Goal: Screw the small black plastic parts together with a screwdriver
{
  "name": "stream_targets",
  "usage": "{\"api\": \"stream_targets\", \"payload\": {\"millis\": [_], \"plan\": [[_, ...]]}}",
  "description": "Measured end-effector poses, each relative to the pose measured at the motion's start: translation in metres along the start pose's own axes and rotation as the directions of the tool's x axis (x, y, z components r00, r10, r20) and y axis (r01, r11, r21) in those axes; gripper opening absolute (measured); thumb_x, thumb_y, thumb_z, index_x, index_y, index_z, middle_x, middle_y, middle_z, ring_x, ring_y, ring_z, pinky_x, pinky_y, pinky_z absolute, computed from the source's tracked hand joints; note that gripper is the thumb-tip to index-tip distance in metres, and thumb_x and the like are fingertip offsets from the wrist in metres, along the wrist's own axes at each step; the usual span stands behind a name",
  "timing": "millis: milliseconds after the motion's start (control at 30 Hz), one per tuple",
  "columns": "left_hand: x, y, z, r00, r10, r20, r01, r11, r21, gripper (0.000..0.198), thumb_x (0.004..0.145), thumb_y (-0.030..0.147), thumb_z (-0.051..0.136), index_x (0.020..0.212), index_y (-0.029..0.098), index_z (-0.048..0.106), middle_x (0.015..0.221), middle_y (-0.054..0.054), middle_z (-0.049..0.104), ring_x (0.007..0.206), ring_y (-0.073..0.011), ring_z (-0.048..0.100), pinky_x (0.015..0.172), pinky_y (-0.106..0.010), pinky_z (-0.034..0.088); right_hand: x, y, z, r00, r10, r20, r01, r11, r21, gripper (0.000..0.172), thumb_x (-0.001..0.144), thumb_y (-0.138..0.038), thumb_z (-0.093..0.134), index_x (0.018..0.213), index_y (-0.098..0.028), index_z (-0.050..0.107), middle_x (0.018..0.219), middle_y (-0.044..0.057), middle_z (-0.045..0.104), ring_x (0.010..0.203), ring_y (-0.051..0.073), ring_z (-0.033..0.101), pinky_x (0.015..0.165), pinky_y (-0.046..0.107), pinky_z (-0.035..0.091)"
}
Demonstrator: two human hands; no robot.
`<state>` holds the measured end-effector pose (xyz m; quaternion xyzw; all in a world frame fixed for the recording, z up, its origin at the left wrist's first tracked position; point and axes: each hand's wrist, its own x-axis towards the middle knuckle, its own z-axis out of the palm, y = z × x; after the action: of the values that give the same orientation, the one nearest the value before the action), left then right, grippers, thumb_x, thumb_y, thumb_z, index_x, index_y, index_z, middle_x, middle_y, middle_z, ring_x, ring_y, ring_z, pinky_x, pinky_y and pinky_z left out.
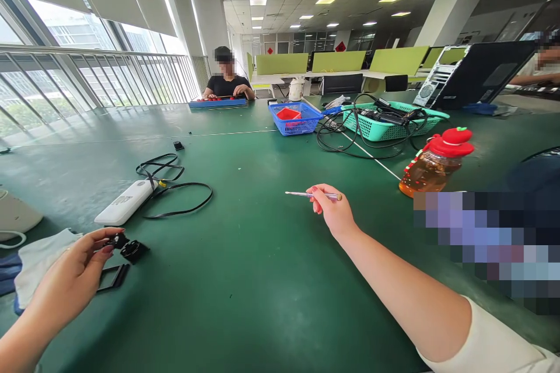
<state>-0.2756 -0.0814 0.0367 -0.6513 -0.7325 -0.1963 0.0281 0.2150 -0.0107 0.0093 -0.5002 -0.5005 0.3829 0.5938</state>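
At the lower left, my left hand (79, 268) pinches a small black part (117, 240). Touching or just beside that part is a black block-like piece (135, 250), and a flat black frame (114, 277) lies under the hand's right side. My right hand (330, 206), right of the middle, has its fingers closed on a slim screwdriver (297, 193) with a clear handle. Its thin tip points left, above the green table (245, 303).
A white power strip (126, 202) with a black cable and a cloth (41, 259) lie left. Farther back stand a blue basket (297, 122), a green basket (371, 128) with cables, and a red-lidded bottle (433, 166). A person (228, 81) sits across the table.
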Motion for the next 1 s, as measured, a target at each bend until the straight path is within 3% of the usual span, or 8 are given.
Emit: {"api": "stream_targets", "payload": {"millis": [200,467,767,1000], "plan": [[0.001,-0.005,0.002,0.994,-0.019,0.109,0.015,0.999,0.031,0.049,0.088,0.046,0.03,0.123,0.024,0.056,0.109,-0.007,0.069,0.089,-0.0246,0.066,0.076,-0.034,0.051,0.0,0.002,-0.001,1.0,0.005,0.008,-0.005,1.0,-0.01,0.029,0.081,-0.047,0.061,0.077,-0.019,0.068,0.063,-0.001,0.057,0.051,0.01,0.048,0.049,0.024,0.038],[-0.002,0.01,0.004,0.989,0.056,0.139,-0.075,0.988,0.134,0.055,0.084,0.047,0.028,0.119,0.018,0.061,0.1,-0.011,0.072,0.091,-0.0297,0.066,0.081,-0.04,0.05,-0.001,0.001,-0.001,1.0,0.009,0.023,-0.009,1.0,-0.023,0.029,0.081,-0.047,0.06,0.076,-0.019,0.068,0.061,-0.001,0.056,0.051,0.01,0.048,0.049,0.025,0.038],[-0.006,-0.006,0.01,0.983,0.111,0.147,-0.139,0.971,0.196,0.051,0.09,0.038,0.027,0.128,0.021,0.058,0.107,-0.009,0.072,0.088,-0.0266,0.068,0.075,-0.036,0.051,-0.002,-0.005,0.0,0.999,0.041,0.023,-0.04,0.999,-0.028,0.032,0.076,-0.049,0.064,0.076,-0.018,0.069,0.062,0.0,0.056,0.051,0.011,0.048,0.049,0.025,0.039],[-0.013,-0.018,0.015,0.951,0.227,0.209,-0.27,0.94,0.209,0.052,0.084,0.027,0.035,0.13,0.03,0.06,0.129,-0.004,0.065,0.097,-0.0251,0.069,0.082,-0.034,0.053,-0.002,-0.005,0.001,0.999,0.04,0.022,-0.04,0.999,-0.006,0.033,0.075,-0.052,0.066,0.074,-0.018,0.068,0.061,-0.001,0.056,0.049,0.011,0.047,0.046,0.025,0.039]]}}
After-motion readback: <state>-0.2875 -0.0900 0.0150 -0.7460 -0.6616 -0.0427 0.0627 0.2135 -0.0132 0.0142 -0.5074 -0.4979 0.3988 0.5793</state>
